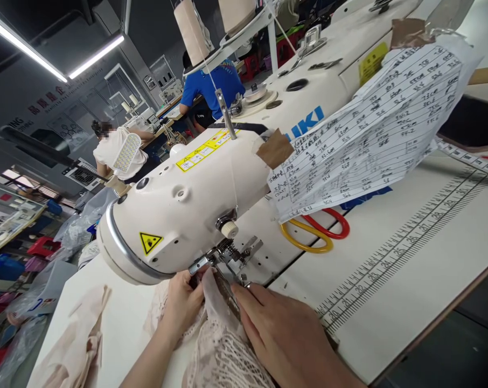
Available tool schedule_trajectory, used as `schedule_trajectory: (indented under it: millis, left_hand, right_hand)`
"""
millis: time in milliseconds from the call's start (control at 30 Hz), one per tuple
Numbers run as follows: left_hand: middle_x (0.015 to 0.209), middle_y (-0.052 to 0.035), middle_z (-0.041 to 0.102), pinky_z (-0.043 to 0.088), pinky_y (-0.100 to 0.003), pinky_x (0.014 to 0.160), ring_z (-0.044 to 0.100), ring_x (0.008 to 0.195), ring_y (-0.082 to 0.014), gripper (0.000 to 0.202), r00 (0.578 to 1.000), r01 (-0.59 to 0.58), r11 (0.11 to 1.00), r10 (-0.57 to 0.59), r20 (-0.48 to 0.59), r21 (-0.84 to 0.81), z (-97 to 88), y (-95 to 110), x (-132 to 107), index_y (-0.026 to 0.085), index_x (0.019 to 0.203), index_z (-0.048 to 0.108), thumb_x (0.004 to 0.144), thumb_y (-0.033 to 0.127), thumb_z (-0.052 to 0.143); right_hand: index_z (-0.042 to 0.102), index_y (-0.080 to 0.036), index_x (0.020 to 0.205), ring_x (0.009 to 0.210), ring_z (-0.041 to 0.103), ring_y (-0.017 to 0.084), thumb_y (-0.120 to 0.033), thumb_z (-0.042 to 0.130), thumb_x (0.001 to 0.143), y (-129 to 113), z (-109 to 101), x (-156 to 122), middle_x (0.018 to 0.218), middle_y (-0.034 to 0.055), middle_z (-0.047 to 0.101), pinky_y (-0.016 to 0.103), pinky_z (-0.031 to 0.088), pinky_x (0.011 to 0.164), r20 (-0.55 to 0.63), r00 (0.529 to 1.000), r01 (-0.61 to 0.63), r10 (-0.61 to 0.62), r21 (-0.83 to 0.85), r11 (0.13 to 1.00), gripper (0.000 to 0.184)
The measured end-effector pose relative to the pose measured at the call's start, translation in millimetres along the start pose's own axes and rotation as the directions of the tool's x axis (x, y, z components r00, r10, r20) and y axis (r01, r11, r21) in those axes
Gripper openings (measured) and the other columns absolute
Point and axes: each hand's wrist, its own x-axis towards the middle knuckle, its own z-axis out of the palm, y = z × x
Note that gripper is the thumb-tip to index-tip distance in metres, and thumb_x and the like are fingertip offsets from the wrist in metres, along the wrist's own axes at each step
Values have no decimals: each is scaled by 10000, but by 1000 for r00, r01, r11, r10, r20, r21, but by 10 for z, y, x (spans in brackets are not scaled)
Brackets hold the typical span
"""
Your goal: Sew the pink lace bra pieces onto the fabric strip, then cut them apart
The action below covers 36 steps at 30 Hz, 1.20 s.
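Workpiece: lace fabric [223, 350], one piece, pale pink-beige. It has an openwork net pattern, with a sheer plain panel rising in a fold between the hands.
Workpiece position: lower centre of the table [389, 302]. Its leading edge lies at the presser foot [228, 260].
Left hand [185, 302]: fingers curled and pinching a fold of the lace fabric just left of the presser foot.
Right hand [280, 334]: laid flat, palm down on the lace fabric, fingers extended and close together. The fingertips are just beside the presser foot and grip nothing.
Sewing machine [179, 210]: one, in glossy cream enamel. The head is rounded with a bright metal band round the face plate, and the arm carries blue lettering.
Warning labels: two, both yellow. One is a triangle [150, 242] on the face plate and one is a rectangular strip [201, 151] on top of the head.
Presser foot: bright metal, small and angular, below the head.
Paper sheet [369, 124]: one, white and creased, ruled as a table with handwritten entries. It is fixed to the machine arm.
Tape patches: two, brown and matte, one at the sheet's near corner [275, 149] and one at its far corner [408, 32].
Scissors [316, 234]: one pair, with only the plastic loops visible, one red and one yellow. The rest lies under the paper sheet.
Thread cones: two, beige and tapered [191, 29] [236, 13], above the machine.
Table surface: white, flat and matte, with one printed black measuring scale [401, 253].
Loose cloth [78, 345]: one piece, plain pale pink, crumpled at the table's left edge.
Other persons: two, in the background, one in a blue top [211, 81] and one in a white top [114, 148].
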Motion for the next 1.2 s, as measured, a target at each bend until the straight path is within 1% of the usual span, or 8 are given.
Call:
schedule_trajectory:
  millis: [233,367,633,867,967,1033,1100,1200]
  left_hand:
    - [688,-20,692,501,-269,671,651,707,-199,317,999,-29,1000,29,14,-1,-6,-1,-2,182,776,697,894,424,531]
    - [679,-11,688,510,-285,711,668,733,-201,270,996,-75,997,73,47,23,-20,29,-1,206,852,711,895,395,524]
    - [729,-30,706,510,-309,666,669,709,-210,187,993,-111,984,114,-10,137,4,96,12,210,850,682,776,250,515]
    - [713,-21,718,517,-296,696,691,739,-209,238,996,-84,996,85,-2,25,-4,90,19,209,812,685,878,336,496]
    - [722,-18,726,514,-279,666,692,729,-204,263,996,-79,996,80,-24,27,0,54,7,204,782,678,897,373,512]
    - [732,-21,731,513,-275,640,688,691,-195,250,992,-111,992,115,-54,68,12,11,-4,202,761,668,894,364,532]
    - [745,-27,734,515,-278,626,685,663,-188,207,974,-188,972,202,-98,139,29,-40,-15,204,779,665,889,331,543]
    - [780,-42,731,522,-285,625,689,679,-187,138,914,-335,895,385,-128,295,49,-99,-23,213,852,662,881,233,529]
  right_hand:
    - [697,-176,1022,497,615,158,-68,569,773,6,33,2,695,17,640,265,411,408,-40,999,8,-9,-21,1000,301]
    - [697,-158,1047,506,632,177,-57,549,769,-5,51,10,707,24,648,287,445,406,-62,998,13,-15,-30,999,330]
    - [688,-138,1065,511,633,194,-38,510,765,-38,58,3,704,37,644,305,473,396,-86,996,18,-22,-40,999,362]
    - [690,-142,1071,525,634,195,-47,543,759,-31,70,-7,718,35,641,307,476,404,-73,997,12,-15,-46,999,357]
    - [692,-146,1057,513,630,195,-33,547,745,-40,68,-1,711,33,640,309,480,407,-70,997,10,-14,-63,998,362]
    - [693,-147,1036,493,621,191,-27,548,741,-49,58,12,696,29,635,306,467,393,-76,997,12,-17,-73,997,350]
    - [690,-149,1026,482,616,194,-29,547,745,-61,52,28,683,26,627,314,455,384,-84,996,5,-12,-83,997,337]
    - [684,-154,1000,475,609,201,-34,540,756,-84,70,42,669,23,615,331,446,393,-94,996,-9,0,-97,995,308]
